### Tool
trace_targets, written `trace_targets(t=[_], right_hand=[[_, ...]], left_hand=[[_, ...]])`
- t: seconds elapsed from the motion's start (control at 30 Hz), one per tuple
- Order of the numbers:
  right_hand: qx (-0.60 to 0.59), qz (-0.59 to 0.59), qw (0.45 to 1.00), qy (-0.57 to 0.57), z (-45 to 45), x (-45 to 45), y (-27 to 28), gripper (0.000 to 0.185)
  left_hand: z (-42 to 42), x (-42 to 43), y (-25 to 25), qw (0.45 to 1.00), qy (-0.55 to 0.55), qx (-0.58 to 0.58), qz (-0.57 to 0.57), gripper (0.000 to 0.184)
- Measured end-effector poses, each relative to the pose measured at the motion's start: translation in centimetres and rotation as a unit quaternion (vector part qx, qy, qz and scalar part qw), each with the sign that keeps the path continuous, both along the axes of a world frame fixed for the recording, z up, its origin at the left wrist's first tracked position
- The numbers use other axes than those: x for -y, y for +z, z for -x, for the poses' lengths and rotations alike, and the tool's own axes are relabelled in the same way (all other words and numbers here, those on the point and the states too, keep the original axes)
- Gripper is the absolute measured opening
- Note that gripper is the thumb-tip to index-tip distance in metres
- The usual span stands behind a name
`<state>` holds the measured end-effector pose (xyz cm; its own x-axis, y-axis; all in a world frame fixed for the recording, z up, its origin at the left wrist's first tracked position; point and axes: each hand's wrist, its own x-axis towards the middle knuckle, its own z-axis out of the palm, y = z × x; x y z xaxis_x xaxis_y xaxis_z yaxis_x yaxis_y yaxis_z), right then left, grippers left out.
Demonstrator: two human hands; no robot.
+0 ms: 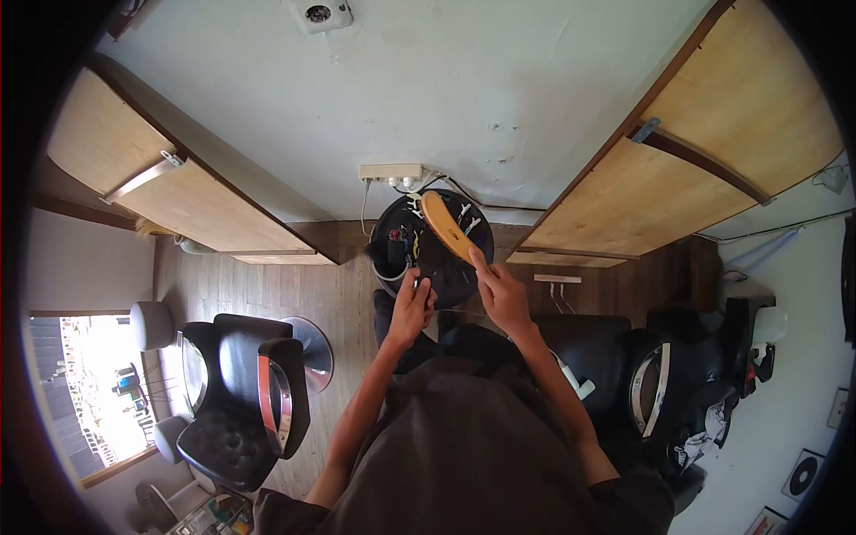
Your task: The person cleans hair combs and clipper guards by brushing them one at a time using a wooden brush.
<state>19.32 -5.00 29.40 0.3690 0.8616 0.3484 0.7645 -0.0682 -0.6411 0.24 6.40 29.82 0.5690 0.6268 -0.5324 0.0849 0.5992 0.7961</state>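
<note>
A long, curved wooden brush (pixel 448 227) slants over a round black tray (pixel 479 267), its lower end pinched between the thumb and fingers of my right hand (pixel 502 294). My left hand (pixel 413 308) is closed at the tray's near edge, its fingers curled around something small that I cannot make out. Just beyond my left hand, a cup (pixel 390 267) with dark bristles or hair sits at the tray's left side. Several clips and small coloured items lie in the tray, partly under the brush.
Behind the tray, a power strip (pixel 390 171) with plugs and cables is on the wall. Wooden panels (pixel 205 201) stand left and right. A black salon chair (pixel 234 428) is at the left, another black seat (pixel 584 352) at the right. A white object (pixel 580 387) lies beside my right forearm.
</note>
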Motion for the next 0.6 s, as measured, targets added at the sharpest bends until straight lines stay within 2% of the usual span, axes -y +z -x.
trace_targets(t=[0.37,0.5,0.6], right_hand=[[0.06,0.004,0.998,0.002,-1.4,2.0,-2.3,0.067],[0.052,0.023,0.998,-0.007,-1.9,2.4,-1.8,0.07],[0.025,-0.015,0.999,-0.02,-0.8,1.2,-0.7,0.069]], left_hand=[[0.0,-1.0,0.2,0.999,0.039,0.038,-0.003,0.019],[0.3,-1.2,-0.3,0.999,0.038,0.03,-0.014,0.019],[-0.1,-0.7,-0.7,0.999,0.019,0.011,-0.032,0.018]])
